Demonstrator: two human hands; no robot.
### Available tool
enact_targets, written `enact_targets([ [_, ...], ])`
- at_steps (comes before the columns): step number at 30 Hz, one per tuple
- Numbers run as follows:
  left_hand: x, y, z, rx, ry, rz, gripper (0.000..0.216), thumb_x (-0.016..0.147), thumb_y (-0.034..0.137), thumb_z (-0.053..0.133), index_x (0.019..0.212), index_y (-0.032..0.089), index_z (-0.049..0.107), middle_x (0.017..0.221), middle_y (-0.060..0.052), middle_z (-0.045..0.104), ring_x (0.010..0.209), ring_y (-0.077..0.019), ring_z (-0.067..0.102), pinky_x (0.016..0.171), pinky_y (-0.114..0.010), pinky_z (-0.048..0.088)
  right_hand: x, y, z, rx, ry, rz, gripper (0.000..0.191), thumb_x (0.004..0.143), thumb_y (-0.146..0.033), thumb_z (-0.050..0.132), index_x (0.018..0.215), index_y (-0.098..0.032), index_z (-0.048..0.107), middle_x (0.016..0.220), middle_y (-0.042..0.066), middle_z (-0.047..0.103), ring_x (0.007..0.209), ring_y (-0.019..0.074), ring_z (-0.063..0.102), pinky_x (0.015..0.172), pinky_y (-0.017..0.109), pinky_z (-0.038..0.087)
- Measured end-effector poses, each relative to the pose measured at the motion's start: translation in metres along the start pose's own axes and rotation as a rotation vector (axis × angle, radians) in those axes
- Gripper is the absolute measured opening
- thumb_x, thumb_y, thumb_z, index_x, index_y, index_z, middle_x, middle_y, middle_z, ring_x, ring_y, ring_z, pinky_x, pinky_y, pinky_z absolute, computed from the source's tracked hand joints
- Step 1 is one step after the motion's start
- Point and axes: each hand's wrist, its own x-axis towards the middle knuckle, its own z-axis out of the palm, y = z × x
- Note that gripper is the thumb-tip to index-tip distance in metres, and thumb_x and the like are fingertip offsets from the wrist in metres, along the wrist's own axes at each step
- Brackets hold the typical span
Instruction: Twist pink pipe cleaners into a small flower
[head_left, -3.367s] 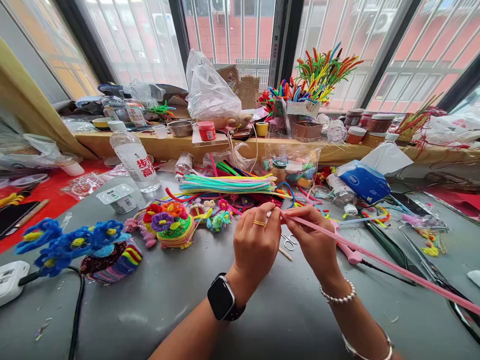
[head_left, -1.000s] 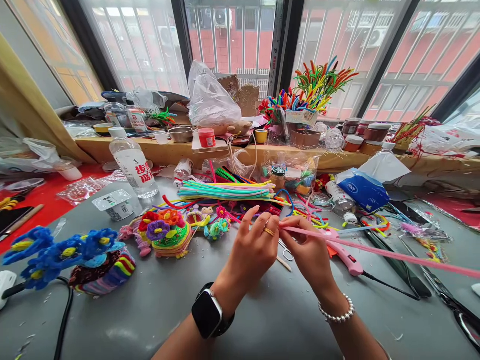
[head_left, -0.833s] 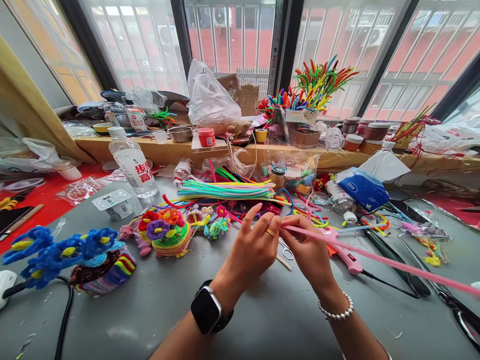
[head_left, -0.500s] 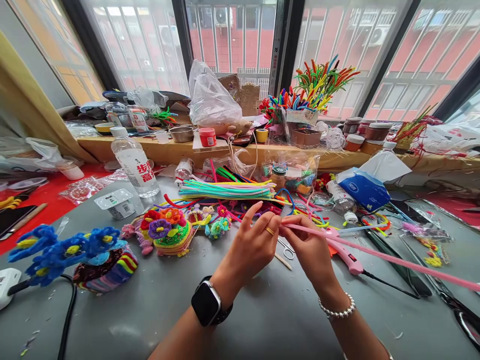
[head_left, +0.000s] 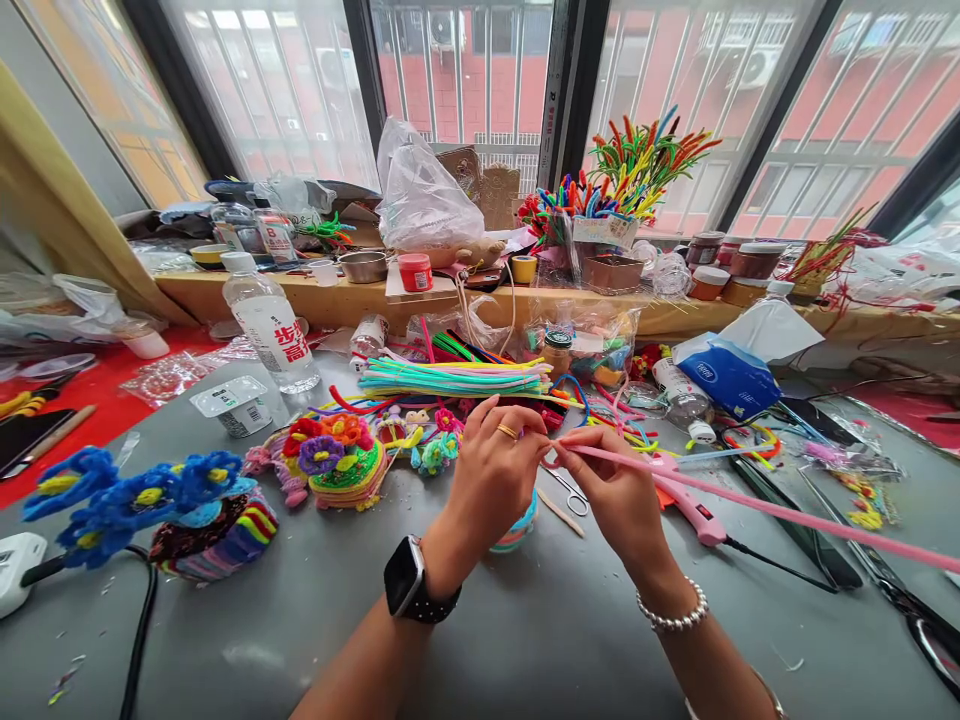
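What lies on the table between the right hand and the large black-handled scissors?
In the head view, a pink glue gun lies nearer the right hand, then a long dark green object nearer the large scissors; a pink strip passes above.

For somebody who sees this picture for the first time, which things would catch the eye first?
Probably the long, fuzzy pink stem, pinched in the right hand, its curled end at the left hand. Next may come the bright blue, yellow-centred fuzzy flowers at the left of the smooth grey table, and the tall, multicoloured bunch of fuzzy stems at the back, right of centre.
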Motion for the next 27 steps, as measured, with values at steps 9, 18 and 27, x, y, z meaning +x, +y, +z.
enact_targets([
  [9, 0.006, -0.01, -0.004, -0.607, -0.196, -0.404, 0.012, 0.074, 0.018, 0.06, 0.062, 0.017, 0.063, 0.077, -0.004, 0.056, 0.078, -0.0154, 0.056, 0.076, -0.029, 0.047, 0.001, 0.0, -0.006, -0.013, -0.106, -0.101, 0.004, 0.077, -0.022, 0.061, 0.074, -0.021, 0.059, 0.079, 0.004, 0.06, 0.076, 0.0181, 0.059, 0.067, 0.033, 0.05],
  [18, 0.006, -0.013, -0.01, -1.211, -0.466, -0.673, 0.017, 0.076, 0.026, 0.056, 0.062, 0.017, 0.056, 0.074, -0.001, 0.051, 0.076, -0.0144, 0.053, 0.072, -0.027, 0.044, 0.002, -0.008, -0.011, 0.126, -0.174, -0.136, 0.004, 0.075, -0.019, 0.064, 0.073, -0.021, 0.061, 0.077, 0.002, 0.061, 0.075, 0.0161, 0.059, 0.063, 0.029, 0.05],
  [27, 0.009, -0.001, -0.01, -0.954, -0.237, -0.531, 0.021, 0.078, 0.03, 0.056, 0.064, 0.016, 0.06, 0.083, -0.005, 0.051, 0.089, -0.0179, 0.05, 0.083, -0.028, 0.038, -0.001, -0.01, -0.008, 0.205, -0.073, -0.032, 0.004, 0.075, -0.021, 0.065, 0.076, -0.021, 0.061, 0.08, 0.001, 0.059, 0.071, 0.0124, 0.058, 0.063, 0.025, 0.052],
])
